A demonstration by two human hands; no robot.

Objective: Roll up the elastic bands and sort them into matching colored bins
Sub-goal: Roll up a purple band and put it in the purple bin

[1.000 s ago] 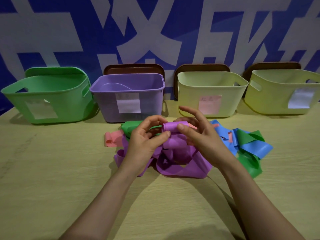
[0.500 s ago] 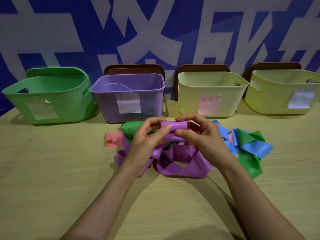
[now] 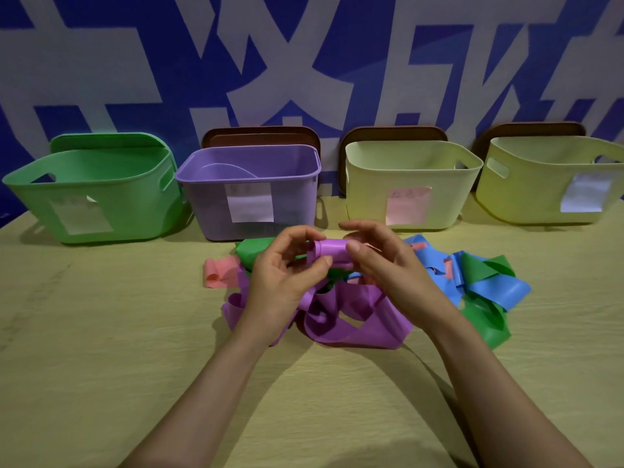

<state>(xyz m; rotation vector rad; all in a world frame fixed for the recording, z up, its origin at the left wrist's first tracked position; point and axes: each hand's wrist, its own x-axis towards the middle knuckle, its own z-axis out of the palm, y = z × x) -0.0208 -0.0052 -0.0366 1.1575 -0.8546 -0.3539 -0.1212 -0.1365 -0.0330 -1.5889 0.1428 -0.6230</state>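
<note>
Both hands are above the middle of the table [image 3: 101, 332], a little toward its far edge.

The left hand [image 3: 287, 275] has curled fingers and pinches the left end of the rolled part of the purple band [image 3: 332, 253] with thumb and fingertips. The right hand [image 3: 388, 268] presses its thumb on the right end of the roll, with its fingers arched over the far side. We record both hands as holding the band. The roll is lifted off the table. The unrolled length hangs down and lies in loose loops on the table below the hands.

A pink band [image 3: 219, 271] lies just left of the left hand. A blue band [image 3: 499, 292] and a green band [image 3: 483, 319] are tangled to the right of the right hand.

Four bins stand in a row along the far edge, from left to right: green bin [image 3: 101, 194], purple bin [image 3: 250, 197], first yellow bin [image 3: 412, 184] and second yellow bin [image 3: 553, 184]. Each has a paper label on its front. We cannot read the labels.
</note>
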